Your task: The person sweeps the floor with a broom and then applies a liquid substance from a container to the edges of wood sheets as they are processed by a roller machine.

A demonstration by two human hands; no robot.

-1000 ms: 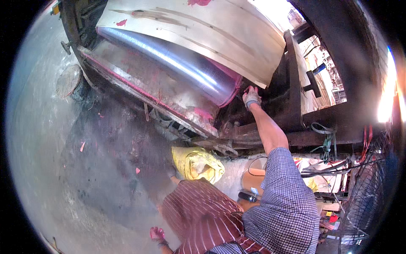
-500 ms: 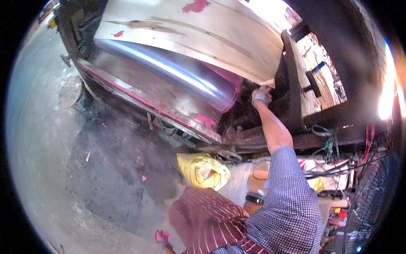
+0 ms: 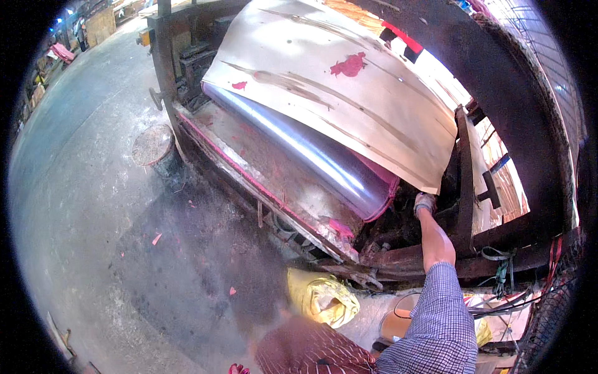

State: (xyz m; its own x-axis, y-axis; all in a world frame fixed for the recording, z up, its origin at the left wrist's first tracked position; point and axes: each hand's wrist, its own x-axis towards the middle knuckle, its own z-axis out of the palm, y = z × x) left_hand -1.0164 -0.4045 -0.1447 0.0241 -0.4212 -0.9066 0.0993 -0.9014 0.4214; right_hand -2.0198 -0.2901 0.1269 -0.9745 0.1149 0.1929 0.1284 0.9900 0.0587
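Item 1: wood veneer sheet (image 3: 336,81), pale, brown-streaked, with 2 pink-red patches. Lies aslant over the roller machine, its lower edge along the roller and its lower right corner past the roller's right end, near the frame's right upright (image 3: 464,181). The roller probably bears much of its weight; the overhanging corner leaves an edge within reach.

Item 2: right hand (image 3: 425,203), pale-coloured at the fingers, arm outstretched from a checked sleeve (image 3: 430,318). Set at the sheet's lower right corner, just beside the roller's right end. Fingers partly hidden at the sheet's edge; cannot tell how far they are parted or whether they grip it. The position off the roller's end seems suited to steadying the corner clear of the roller face.

Item 3: left hand (image 3: 238,369), pink-stained, cut by the view's lower edge, well apart from the machine. Finger opening and any hold: cannot tell.

Item 4: metal roller (image 3: 299,149), 1 shiny face visible, pink at the right rim. Sits behind a residue-coated tray (image 3: 274,171), presumably placed to catch drips.

Item 5: yellow sack (image 3: 321,299), on the floor near the machine's front right corner.
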